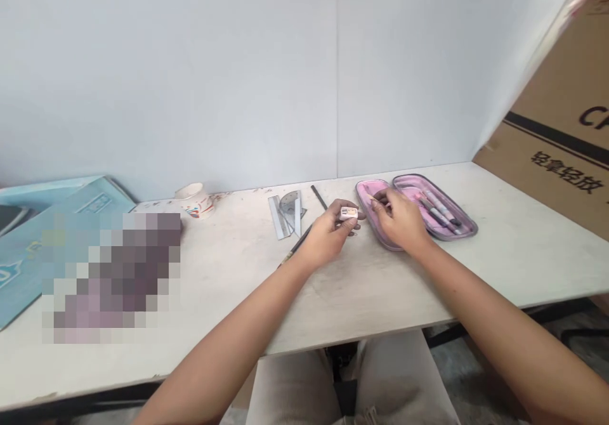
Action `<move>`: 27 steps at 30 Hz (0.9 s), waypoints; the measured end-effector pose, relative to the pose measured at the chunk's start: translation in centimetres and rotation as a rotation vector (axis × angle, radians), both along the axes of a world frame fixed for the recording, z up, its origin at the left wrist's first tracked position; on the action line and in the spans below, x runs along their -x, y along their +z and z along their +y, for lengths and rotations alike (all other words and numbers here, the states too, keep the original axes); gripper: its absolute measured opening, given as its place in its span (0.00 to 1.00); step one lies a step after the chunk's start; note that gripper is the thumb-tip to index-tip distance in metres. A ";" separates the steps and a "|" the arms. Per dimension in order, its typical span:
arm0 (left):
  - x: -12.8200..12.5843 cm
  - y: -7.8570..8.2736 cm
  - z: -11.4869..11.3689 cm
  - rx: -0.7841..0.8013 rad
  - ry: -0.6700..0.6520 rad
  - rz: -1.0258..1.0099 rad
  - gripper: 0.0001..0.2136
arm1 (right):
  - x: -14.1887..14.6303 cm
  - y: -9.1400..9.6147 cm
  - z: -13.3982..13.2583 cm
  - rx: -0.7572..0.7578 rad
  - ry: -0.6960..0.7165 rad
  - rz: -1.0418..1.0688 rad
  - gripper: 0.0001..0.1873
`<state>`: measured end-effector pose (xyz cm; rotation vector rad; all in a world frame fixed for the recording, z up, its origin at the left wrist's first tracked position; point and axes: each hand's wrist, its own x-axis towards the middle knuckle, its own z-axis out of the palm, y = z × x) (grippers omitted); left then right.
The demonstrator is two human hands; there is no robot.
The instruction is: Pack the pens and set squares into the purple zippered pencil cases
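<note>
Head view: left hand (330, 228) holding small white sharpener-like block (349, 214) above table (228, 304), thumb and fingers closing round it; right hand (402, 215) hovering over open pencil case (375, 227), fingertips pinching slim pale item (370, 197), most of it hiding in grip, kind hard to tell; forearms converging from below, running out of frame; left hand and forearm hiding parts beside dark stick (318, 196); pixel patch (128, 273) masking something at left; cardboard box (556, 133) running off right edge
</note>
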<state>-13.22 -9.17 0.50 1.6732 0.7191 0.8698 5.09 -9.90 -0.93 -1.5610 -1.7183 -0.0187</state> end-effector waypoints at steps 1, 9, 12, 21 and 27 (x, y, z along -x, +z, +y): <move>-0.8 0.1 -0.1 -0.018 -0.029 0.023 0.08 | -1.7 -0.2 -0.2 -0.008 -0.079 -0.054 0.13; -3.9 0.2 -0.9 -0.052 -0.130 0.130 0.09 | -10.6 -2.5 -1.7 0.151 -0.347 -0.248 0.16; -2.7 0.8 -0.9 -0.037 -0.089 0.142 0.10 | -9.7 -1.9 -1.1 0.121 -0.321 -0.247 0.16; 10.6 1.4 -1.2 0.005 0.273 0.141 0.12 | 5.3 1.7 5.2 0.052 0.157 -0.317 0.13; 22.9 2.1 -2.7 0.003 0.604 0.146 0.13 | 20.9 2.7 8.1 0.041 0.459 -0.369 0.13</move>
